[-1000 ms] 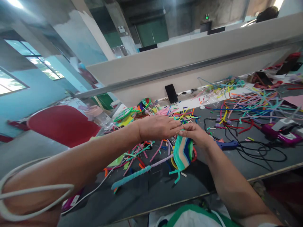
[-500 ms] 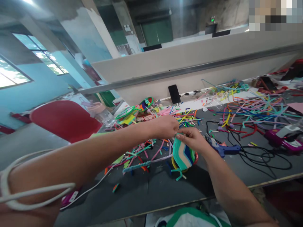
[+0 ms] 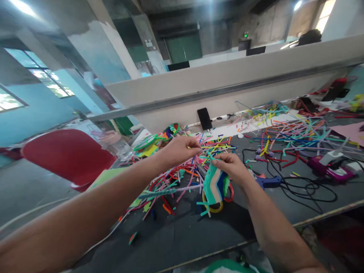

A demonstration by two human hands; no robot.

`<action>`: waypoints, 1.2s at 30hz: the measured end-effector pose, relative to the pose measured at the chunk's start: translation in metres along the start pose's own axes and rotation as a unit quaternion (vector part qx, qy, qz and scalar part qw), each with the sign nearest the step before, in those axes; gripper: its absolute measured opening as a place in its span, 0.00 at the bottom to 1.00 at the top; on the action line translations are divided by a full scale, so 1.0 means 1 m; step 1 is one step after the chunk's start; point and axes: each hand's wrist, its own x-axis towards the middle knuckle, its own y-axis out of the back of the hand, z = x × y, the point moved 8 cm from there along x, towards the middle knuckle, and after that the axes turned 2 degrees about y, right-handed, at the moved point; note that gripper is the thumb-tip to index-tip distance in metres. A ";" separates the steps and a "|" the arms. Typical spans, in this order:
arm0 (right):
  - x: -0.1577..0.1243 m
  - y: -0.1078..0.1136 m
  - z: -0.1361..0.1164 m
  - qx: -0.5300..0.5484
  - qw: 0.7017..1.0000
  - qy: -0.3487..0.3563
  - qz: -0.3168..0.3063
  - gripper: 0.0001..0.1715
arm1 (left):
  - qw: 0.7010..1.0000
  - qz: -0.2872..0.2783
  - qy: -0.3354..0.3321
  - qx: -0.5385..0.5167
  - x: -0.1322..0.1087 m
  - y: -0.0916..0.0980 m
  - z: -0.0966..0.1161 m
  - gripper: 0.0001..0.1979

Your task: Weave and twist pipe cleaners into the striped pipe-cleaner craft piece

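A striped pipe-cleaner panel (image 3: 213,185), turquoise ends (image 3: 203,204) splayed, hangs pinched in the right hand (image 3: 229,166) near the left hand (image 3: 182,150), fingers curled, hold unclear, and could snag, if pulled aside, on stray pipe cleaners (image 3: 186,189) littering the table (image 3: 170,242).

A craft workshop, it seems — pipe cleaners (image 3: 298,131) litter the worktable (image 3: 182,242)

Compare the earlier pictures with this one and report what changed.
The left hand has drawn left, away from the right hand; whether it holds anything is unclear. The twisted turquoise strand has swung its free end farther from the table's near edge. The right hand still pinches the striped piece; the phone stays put.
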 end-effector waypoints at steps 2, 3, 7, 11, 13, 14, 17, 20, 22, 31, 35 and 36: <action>0.001 0.004 0.000 0.003 1.000 0.003 0.013 0.18 | 0.999 0.012 -0.023 0.023 -0.006 -0.004 0.007 0.14; 0.001 0.006 -0.001 0.002 1.000 0.006 0.017 0.18 | 0.999 0.009 -0.040 0.026 -0.008 -0.009 0.010 0.13; 0.001 0.005 -0.003 0.002 1.000 0.021 0.016 0.17 | 0.989 0.025 -0.145 0.031 -0.011 -0.025 0.024 0.10; 0.001 0.005 -0.002 -0.030 0.999 0.025 0.030 0.18 | 0.961 0.108 -0.221 0.126 -0.017 -0.029 0.033 0.10; 0.001 0.006 -0.003 -0.057 0.997 0.032 0.041 0.18 | 0.946 0.126 -0.232 0.186 -0.020 -0.034 0.038 0.11; 0.001 0.007 -0.004 -0.071 0.996 0.040 0.047 0.18 | 0.943 0.131 -0.228 0.206 -0.022 -0.037 0.041 0.11; -0.001 0.009 -0.009 -0.104 0.990 0.070 0.066 0.17 | 0.948 0.134 -0.193 0.215 -0.024 -0.046 0.044 0.12; -0.002 0.013 -0.015 -0.141 0.981 0.096 0.092 0.17 | 0.959 0.133 -0.158 0.196 -0.023 -0.050 0.042 0.12; -0.001 0.015 -0.015 -0.165 0.977 0.096 0.097 0.17 | 0.962 0.128 -0.150 0.187 -0.022 -0.049 0.040 0.12; 0.002 0.016 -0.010 -0.052 0.995 0.039 0.081 0.17 | 0.992 0.086 -0.096 0.006 -0.001 -0.043 0.004 0.10; 0.003 0.038 -0.014 0.130 0.969 0.098 0.186 0.22 | 0.976 0.117 -0.071 -0.167 0.014 -0.024 -0.015 0.16; 0.003 0.044 -0.010 0.165 0.958 0.093 0.215 0.22 | 0.966 0.131 -0.068 -0.212 0.017 -0.017 -0.019 0.16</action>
